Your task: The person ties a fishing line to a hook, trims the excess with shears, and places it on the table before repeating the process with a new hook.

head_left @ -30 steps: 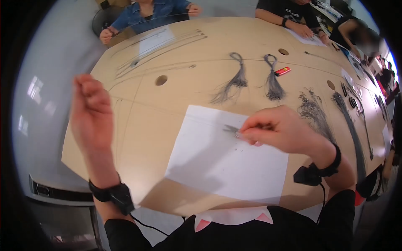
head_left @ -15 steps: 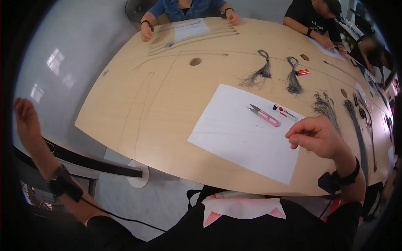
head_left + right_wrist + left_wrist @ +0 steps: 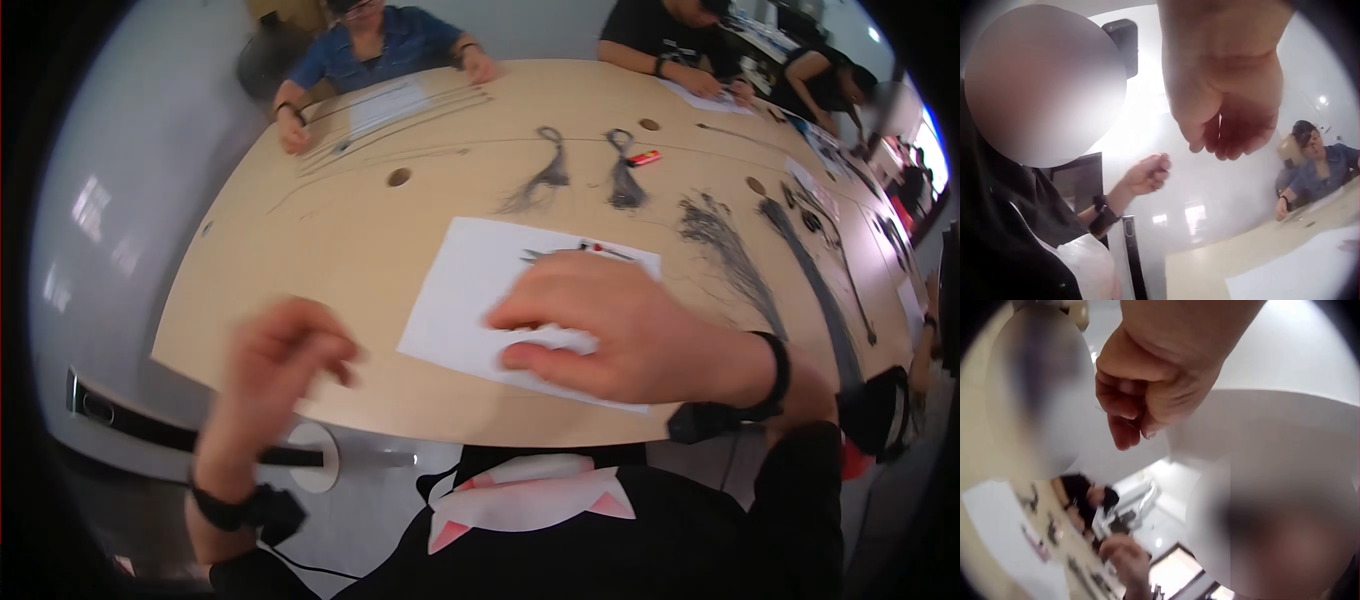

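Head view: the left hand (image 3: 290,365), blurred, is raised at the table's (image 3: 370,410) near left side, fingers bent. The right hand (image 3: 600,325) is above the paper (image 3: 440,290), palm down, thumb apart from the curved fingers. The hands are well apart. The snips (image 3: 535,257) lie on the paper, blades showing, the remainder hidden behind the right hand. Two tied bundles (image 3: 627,188) of thin grey strands lie beyond, the right one beside a red lighter (image 3: 645,158).

Left wrist view: the left hand's fingers curl, tips near the thumb; whether they pinch a strand cannot be told. The snips show a pink handle.

Right wrist view: the right hand's fingers hang loosely curved, close together, no object visible in them.
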`<action>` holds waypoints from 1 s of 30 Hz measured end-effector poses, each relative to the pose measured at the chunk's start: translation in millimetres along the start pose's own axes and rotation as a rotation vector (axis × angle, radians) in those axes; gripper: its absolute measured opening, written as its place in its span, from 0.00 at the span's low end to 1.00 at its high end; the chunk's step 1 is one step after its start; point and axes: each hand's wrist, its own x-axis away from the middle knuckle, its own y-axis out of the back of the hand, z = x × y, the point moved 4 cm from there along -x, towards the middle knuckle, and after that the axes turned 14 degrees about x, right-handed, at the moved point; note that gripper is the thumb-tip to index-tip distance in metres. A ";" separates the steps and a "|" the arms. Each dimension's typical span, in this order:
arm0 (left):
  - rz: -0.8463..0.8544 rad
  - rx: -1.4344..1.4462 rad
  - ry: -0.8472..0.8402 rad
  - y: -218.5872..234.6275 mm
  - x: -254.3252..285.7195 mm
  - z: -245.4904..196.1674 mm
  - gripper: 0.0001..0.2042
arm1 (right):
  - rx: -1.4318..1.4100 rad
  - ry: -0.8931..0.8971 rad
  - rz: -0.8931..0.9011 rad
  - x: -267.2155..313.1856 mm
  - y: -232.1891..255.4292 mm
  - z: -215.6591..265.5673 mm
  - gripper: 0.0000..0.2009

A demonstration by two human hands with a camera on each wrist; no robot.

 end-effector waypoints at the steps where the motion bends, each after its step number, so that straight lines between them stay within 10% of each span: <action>1: 0.072 0.008 0.053 -25.9 -7.3 10.2 0.02 | -0.020 0.005 -0.044 -2.3 -4.7 5.0 0.08; 9: 0.366 0.052 -0.070 -110.3 -40.1 22.9 0.03 | 0.318 0.017 -0.141 18.6 0.7 1.5 0.06; 30: 0.418 -0.128 -0.069 -104.4 -66.7 64.2 0.03 | 0.322 -0.094 0.150 19.7 -29.8 -18.2 0.07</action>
